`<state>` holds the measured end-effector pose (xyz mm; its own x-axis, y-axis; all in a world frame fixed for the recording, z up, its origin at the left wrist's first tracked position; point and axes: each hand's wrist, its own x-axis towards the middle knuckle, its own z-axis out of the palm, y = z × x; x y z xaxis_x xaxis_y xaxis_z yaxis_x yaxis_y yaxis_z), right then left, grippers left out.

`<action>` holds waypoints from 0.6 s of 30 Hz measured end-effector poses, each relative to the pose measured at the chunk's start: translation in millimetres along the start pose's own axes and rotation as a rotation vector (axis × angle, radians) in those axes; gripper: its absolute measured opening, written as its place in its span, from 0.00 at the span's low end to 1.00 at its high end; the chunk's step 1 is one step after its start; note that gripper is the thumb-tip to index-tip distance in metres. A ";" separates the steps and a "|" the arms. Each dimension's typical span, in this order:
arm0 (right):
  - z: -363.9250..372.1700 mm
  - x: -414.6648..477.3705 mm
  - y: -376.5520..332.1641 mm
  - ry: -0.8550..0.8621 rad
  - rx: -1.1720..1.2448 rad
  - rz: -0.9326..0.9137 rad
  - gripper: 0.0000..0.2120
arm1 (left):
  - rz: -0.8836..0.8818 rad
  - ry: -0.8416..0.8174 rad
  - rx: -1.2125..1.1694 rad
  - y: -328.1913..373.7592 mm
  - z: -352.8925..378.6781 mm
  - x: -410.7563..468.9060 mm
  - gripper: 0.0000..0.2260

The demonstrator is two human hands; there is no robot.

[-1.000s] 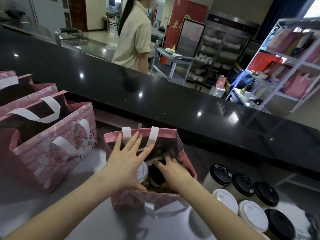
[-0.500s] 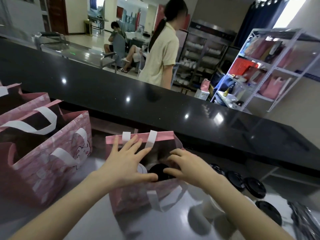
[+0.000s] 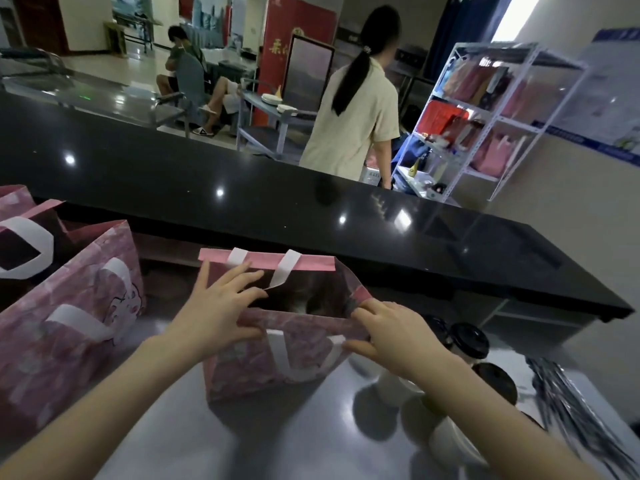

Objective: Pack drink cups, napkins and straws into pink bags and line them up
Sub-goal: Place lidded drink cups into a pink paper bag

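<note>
Pink bag (image 3: pixel 263 362): upright on table (image 3: pixel 277 441), toward far edge, mouth open. Paper, thin, crease-prone; probably bottom-heavy when loaded. Left grip (image 3: pixel 221 317) pinches near rim; right grip (image 3: pixel 391 334) pinches rim's right corner. Recommended hold: white handles (image 3: pixel 285 268), both together.

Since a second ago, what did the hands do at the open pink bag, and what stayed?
The right hand rose from inside the open pink paper bag and now pinches its near rim's right corner. The left hand slid back off the opening to grip that rim. The other pink bags on the left and black-lidded cups stayed put.
</note>
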<state>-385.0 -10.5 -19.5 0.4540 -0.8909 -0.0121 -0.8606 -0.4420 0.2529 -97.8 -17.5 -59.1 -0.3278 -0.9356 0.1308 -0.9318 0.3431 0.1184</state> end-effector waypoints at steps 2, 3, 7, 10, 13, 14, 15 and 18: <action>-0.5 -0.7 5.7 0.008 0.052 -0.023 0.26 | -0.002 0.016 -0.027 3.7 -2.3 2.0 0.26; 0.0 -1.8 9.3 0.019 0.093 -0.042 0.26 | -0.003 0.030 -0.054 8.2 -3.2 2.5 0.25; 6.8 -15.7 32.6 0.132 0.262 -0.082 0.23 | 0.030 0.073 -0.100 41.1 -9.2 6.8 0.20; 16.7 -36.5 68.0 0.186 0.332 -0.023 0.18 | 0.074 0.026 -0.060 75.8 -16.1 15.2 0.20; 31.7 -63.7 122.8 0.178 0.356 0.092 0.13 | 0.101 0.037 -0.039 115.8 -21.2 27.6 0.20; 38.1 -73.8 144.6 0.160 0.360 0.134 0.12 | 0.108 0.096 -0.079 132.5 -21.7 33.8 0.18; 45.3 -84.2 167.8 0.138 0.360 0.172 0.11 | 0.110 0.156 -0.139 151.2 -21.4 42.2 0.15; 70.3 -114.5 240.6 0.065 0.355 0.290 0.09 | 0.129 0.205 -0.332 222.3 -13.1 83.0 0.11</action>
<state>-660.2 -22.2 -25.3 0.1865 -0.9797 0.0737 -0.9748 -0.1938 -0.1101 -330.1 -17.8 -9.1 -0.3700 -0.8587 0.3545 -0.7731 0.4962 0.3951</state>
